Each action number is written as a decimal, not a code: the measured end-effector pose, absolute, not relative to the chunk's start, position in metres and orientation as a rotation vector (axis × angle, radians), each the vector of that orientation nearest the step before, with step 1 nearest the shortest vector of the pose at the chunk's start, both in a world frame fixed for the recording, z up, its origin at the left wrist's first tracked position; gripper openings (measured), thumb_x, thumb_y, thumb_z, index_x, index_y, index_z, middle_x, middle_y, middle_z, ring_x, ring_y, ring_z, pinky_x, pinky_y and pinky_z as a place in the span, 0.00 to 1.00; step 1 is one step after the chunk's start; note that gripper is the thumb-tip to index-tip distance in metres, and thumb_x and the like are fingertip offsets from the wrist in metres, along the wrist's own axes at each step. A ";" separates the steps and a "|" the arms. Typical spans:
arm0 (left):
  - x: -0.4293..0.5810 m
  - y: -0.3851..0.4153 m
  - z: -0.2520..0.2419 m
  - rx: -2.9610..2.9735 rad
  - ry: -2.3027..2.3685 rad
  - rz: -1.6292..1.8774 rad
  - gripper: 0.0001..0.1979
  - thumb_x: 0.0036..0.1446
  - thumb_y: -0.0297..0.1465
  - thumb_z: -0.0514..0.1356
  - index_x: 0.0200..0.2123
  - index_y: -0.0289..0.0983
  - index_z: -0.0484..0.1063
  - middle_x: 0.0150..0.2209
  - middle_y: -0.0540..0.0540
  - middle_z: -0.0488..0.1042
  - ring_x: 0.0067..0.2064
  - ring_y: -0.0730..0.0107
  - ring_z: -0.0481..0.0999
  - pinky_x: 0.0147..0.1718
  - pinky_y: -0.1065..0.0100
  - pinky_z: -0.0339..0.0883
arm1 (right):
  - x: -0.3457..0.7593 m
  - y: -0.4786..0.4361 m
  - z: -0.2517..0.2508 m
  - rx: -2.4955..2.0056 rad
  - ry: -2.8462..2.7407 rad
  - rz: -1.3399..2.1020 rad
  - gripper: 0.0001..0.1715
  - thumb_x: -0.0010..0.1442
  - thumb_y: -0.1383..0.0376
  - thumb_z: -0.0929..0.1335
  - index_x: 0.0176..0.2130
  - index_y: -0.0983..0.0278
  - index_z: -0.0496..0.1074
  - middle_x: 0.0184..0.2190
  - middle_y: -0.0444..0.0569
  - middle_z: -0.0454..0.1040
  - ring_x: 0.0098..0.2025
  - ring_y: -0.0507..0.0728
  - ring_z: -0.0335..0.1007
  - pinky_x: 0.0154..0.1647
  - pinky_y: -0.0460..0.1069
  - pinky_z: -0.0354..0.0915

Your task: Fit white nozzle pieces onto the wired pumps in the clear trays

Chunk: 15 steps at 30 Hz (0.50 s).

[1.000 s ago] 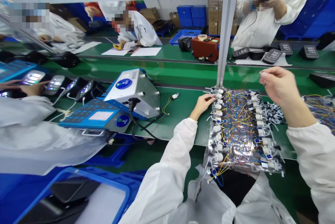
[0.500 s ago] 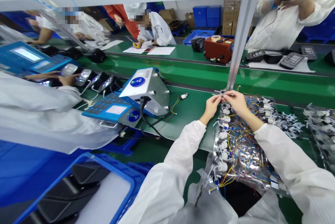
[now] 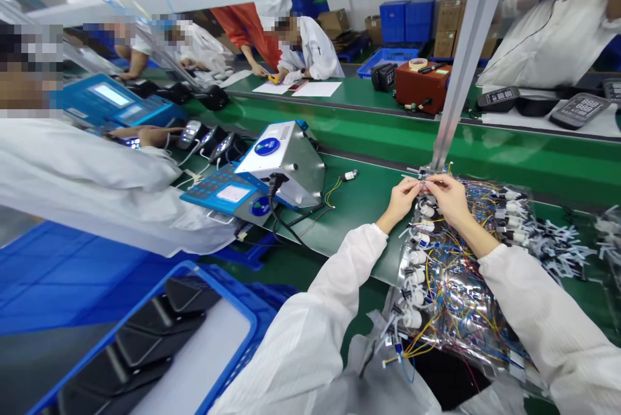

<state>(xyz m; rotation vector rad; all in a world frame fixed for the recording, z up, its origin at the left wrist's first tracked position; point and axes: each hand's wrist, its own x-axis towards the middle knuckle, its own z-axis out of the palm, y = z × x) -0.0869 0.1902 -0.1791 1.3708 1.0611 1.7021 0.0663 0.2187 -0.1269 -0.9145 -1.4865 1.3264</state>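
Observation:
At the far left corner of a wired bundle, my left hand [image 3: 403, 200] and my right hand [image 3: 449, 198] meet with fingertips pinched together. Both are closed on something small and pale, too tiny to name. Beneath and in front of them lies the bundle of wired parts [image 3: 470, 273] on shiny plastic, with yellow, blue and red wires. White cylindrical parts with pale tube ends [image 3: 416, 276] line its left side, and more white parts [image 3: 515, 221] line its right. Several loose pale plastic pieces [image 3: 557, 250] are heaped to the right of my right forearm.
A white and blue tester box [image 3: 286, 166] with cables stands left on the green bench [image 3: 359, 221]. One white part with wires [image 3: 350, 175] lies beside it. A metal post [image 3: 468, 59] rises just beyond my hands. A blue crate [image 3: 250, 337] stands lower left; a co-worker's sleeve [image 3: 97, 163] is at left.
The whole view has shifted, so the bench items appear further right. My hands stay together at the same corner of the bundle, still pinching. The co-worker at left has leaned into view.

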 end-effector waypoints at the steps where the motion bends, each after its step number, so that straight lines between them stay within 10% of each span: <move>1: -0.088 0.190 -0.179 1.389 1.066 1.696 0.16 0.65 0.44 0.65 0.35 0.37 0.85 0.38 0.43 0.77 0.43 0.66 0.75 0.47 0.64 0.68 | 0.067 0.220 -0.129 -0.914 -1.485 1.321 0.19 0.56 0.50 0.75 0.41 0.61 0.76 0.38 0.50 0.81 0.37 0.59 0.80 0.48 0.57 0.78; 15: -0.081 0.194 -0.184 0.701 0.948 1.747 0.20 0.55 0.45 0.72 0.42 0.35 0.79 0.33 0.49 0.78 0.32 0.73 0.78 0.30 0.73 0.66 | 0.068 0.230 -0.147 -0.873 -1.171 1.219 0.16 0.59 0.54 0.75 0.42 0.60 0.74 0.31 0.45 0.79 0.31 0.56 0.78 0.37 0.52 0.76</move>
